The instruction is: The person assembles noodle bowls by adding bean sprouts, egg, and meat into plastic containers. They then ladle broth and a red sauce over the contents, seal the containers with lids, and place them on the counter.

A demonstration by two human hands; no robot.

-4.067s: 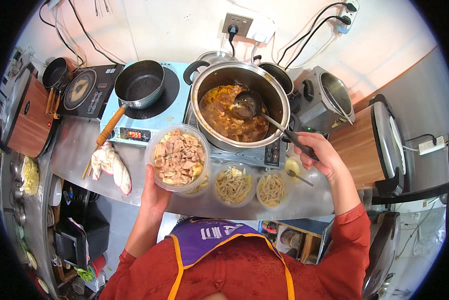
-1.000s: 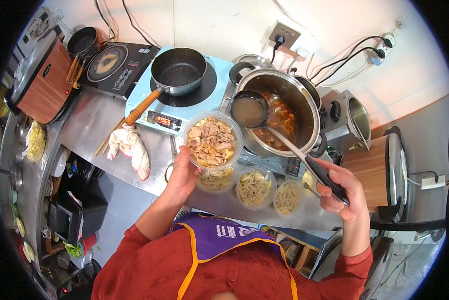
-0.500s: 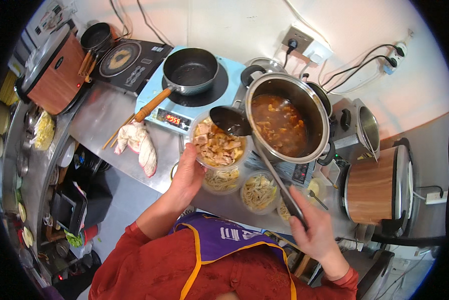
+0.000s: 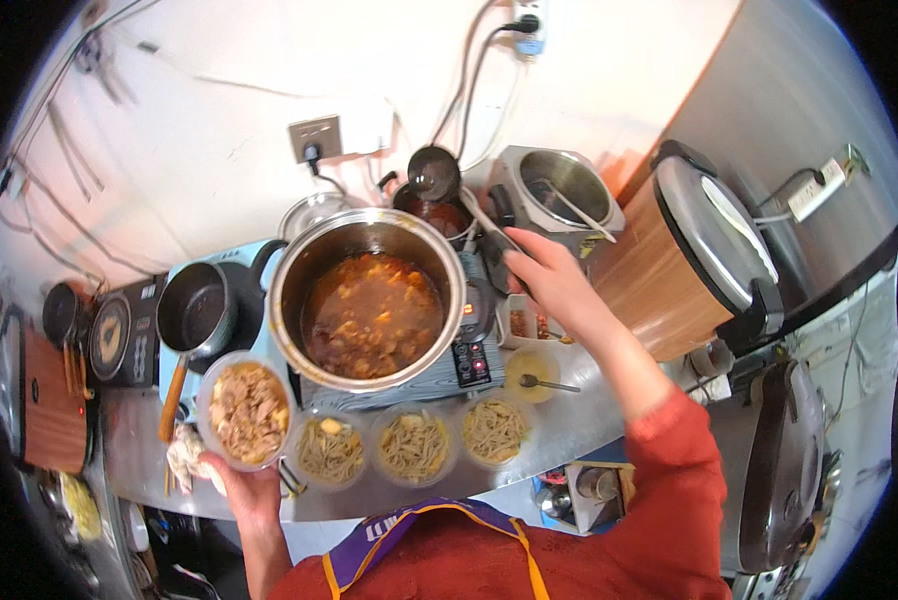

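My left hand (image 4: 244,490) is closed around the lower edge of a clear plastic bowl of meat pieces (image 4: 249,410), held left of the big steel pot. In that pot (image 4: 369,236) is a brown-red stew (image 4: 374,310) with meat and orange bits. My right hand (image 4: 551,282) grips the dark handle of a ladle (image 4: 434,174). The ladle's dark bowl hangs over a smaller pot of reddish liquid (image 4: 441,215) behind the stew; whether it holds anything is unclear. Along the counter's front stand three clear bowls of pale strands (image 4: 331,450).
Left of the stew, a saucepan (image 4: 197,305) with a wooden handle sits on a light-blue cooker. A crumpled cloth (image 4: 191,458) lies near its handle. On the right are a container with a spoon (image 4: 544,382), a steel warmer (image 4: 559,190) and a wood-patterned rice cooker (image 4: 649,255).
The view has swung right. The ladle has gone from over the meat bowl to above the small rear pot. My left hand still holds the bowl, now farther from the ladle.
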